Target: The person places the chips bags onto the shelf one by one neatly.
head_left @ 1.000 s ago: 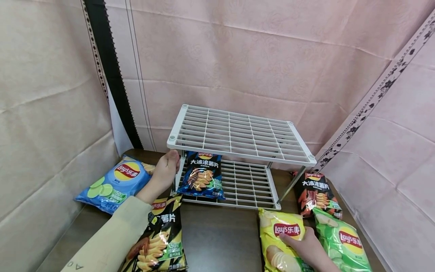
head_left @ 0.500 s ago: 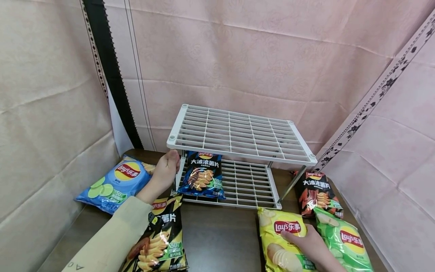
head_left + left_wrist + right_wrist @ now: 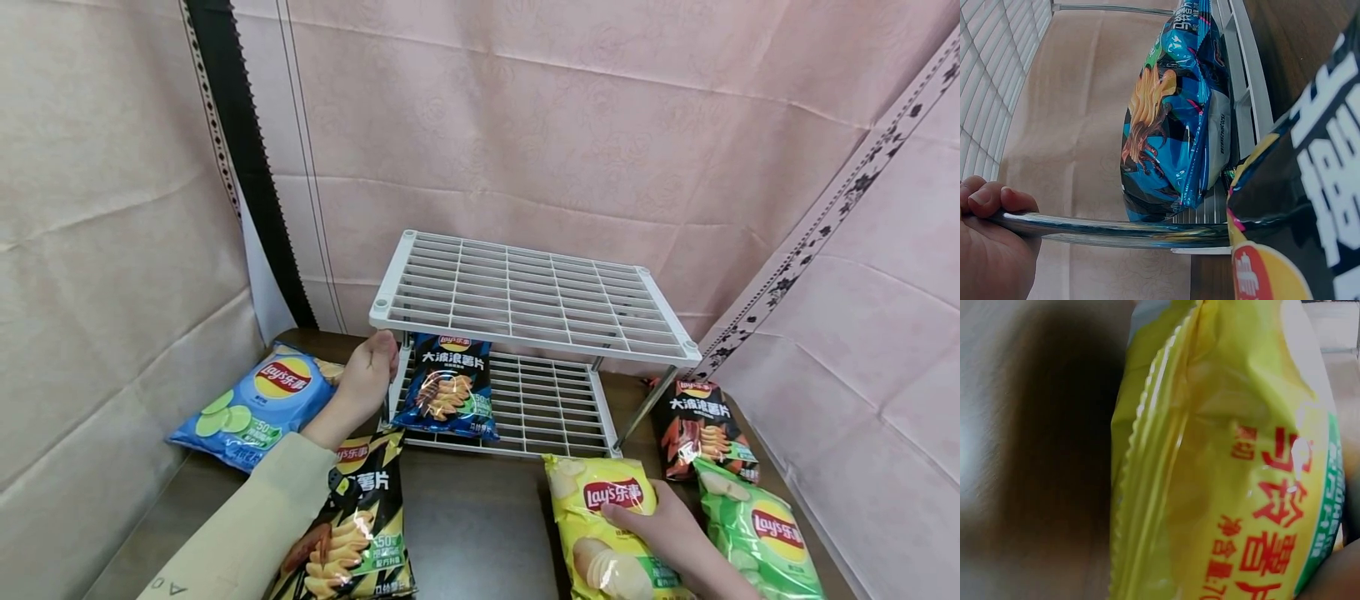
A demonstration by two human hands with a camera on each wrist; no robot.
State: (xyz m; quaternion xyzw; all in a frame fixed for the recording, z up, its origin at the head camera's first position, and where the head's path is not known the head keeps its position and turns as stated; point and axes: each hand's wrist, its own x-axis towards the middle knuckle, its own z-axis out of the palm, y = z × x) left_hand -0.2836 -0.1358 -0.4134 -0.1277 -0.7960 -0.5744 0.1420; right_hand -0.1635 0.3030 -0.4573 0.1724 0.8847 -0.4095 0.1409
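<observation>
My left hand (image 3: 363, 379) grips a front metal post of the white two-tier wire rack (image 3: 384, 310), just under the top shelf's left corner. In the left wrist view its fingers curl around the chrome post (image 3: 1135, 231). A dark blue chip bag (image 3: 446, 392) stands on the lower shelf near that post. My right hand (image 3: 671, 529) holds a yellow Lay's chip bag (image 3: 581, 517), its thumb on the front, before the rack's right end. The bag fills much of the right wrist view, and most of the right hand is hidden there.
A black-and-gold chip bag (image 3: 375, 525) lies front left, partly behind the left arm. A light blue chip bag (image 3: 258, 404) lies farther left. At the right are a green chip bag (image 3: 765, 533) and a black-and-red chip bag (image 3: 697, 425). Pink cloth walls enclose the brown table (image 3: 480, 517).
In the last half second my right hand has moved a little left with the yellow chip bag, away from the green one. The left hand stays on the post.
</observation>
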